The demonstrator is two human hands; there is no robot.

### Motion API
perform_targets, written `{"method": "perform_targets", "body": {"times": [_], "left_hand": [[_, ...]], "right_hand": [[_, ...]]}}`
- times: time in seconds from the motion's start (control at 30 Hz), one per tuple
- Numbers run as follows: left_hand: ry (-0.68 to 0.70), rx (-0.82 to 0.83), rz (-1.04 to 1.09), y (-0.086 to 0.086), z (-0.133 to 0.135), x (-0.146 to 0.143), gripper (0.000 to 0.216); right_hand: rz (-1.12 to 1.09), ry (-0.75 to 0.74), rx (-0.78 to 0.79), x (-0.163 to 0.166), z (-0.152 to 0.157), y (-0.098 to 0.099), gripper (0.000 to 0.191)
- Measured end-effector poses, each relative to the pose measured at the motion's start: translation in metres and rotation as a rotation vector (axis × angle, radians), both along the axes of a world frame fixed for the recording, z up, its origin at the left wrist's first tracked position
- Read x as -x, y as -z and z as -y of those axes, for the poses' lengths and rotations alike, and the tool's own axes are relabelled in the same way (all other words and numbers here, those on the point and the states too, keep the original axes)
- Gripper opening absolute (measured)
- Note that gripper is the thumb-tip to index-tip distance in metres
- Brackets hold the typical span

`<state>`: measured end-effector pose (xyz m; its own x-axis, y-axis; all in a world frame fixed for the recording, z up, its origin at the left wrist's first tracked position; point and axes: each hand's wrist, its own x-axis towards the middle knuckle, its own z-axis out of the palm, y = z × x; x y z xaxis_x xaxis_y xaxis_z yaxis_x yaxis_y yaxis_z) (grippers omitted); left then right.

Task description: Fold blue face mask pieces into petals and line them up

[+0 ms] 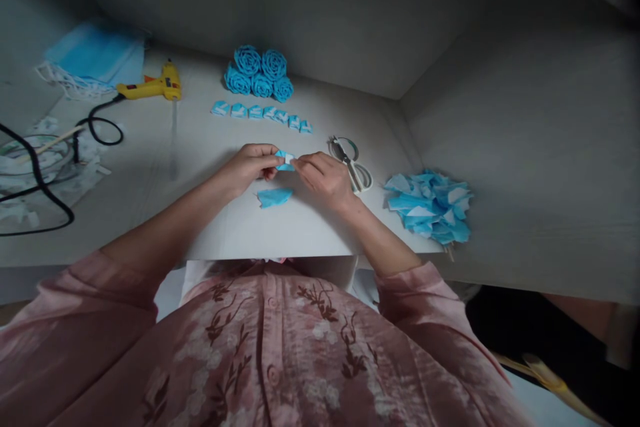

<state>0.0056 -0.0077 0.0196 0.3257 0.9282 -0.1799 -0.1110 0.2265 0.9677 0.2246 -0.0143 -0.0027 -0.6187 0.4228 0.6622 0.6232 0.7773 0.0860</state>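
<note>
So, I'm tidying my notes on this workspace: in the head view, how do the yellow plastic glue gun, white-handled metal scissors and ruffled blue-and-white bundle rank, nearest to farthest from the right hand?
From the right hand:
1. White-handled metal scissors, just to its right.
2. Ruffled blue-and-white bundle, farther right.
3. Yellow plastic glue gun, far left, toward the back.

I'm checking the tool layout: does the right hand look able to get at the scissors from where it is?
Probably yes: the scissors lie beside the right hand, with nothing visible on top of them, though that hand is busy at the blue and white piece.
</note>
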Motion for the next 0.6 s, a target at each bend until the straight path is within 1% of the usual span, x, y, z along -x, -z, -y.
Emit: {"method": "perform_targets", "body": {"times": [0.2, 0.33, 0.47, 0.6], "left_hand": [[0.000, 0.023, 0.016, -0.001, 0.000, 0.000, 0.013], [-0.003, 0.024, 0.025, -0.001, 0.000, 0.000, 0.013], [-0.011, 0.018, 0.025, 0.001, 0.000, -0.001, 0.014], [-0.010, 0.022, 0.027, 0.001, 0.000, 0.000, 0.018]], "right_hand": [[0.035, 0.005, -0.031, 0.000, 0.001, 0.000, 0.025], [0.017, -0.022, -0.074, 0.000, 0.000, 0.000, 0.023], [0.058, -0.033, 0.034, 0.000, -0.001, -0.005, 0.027], [0.106, -0.060, 0.089, 0.000, 0.001, -0.015, 0.034]]}}
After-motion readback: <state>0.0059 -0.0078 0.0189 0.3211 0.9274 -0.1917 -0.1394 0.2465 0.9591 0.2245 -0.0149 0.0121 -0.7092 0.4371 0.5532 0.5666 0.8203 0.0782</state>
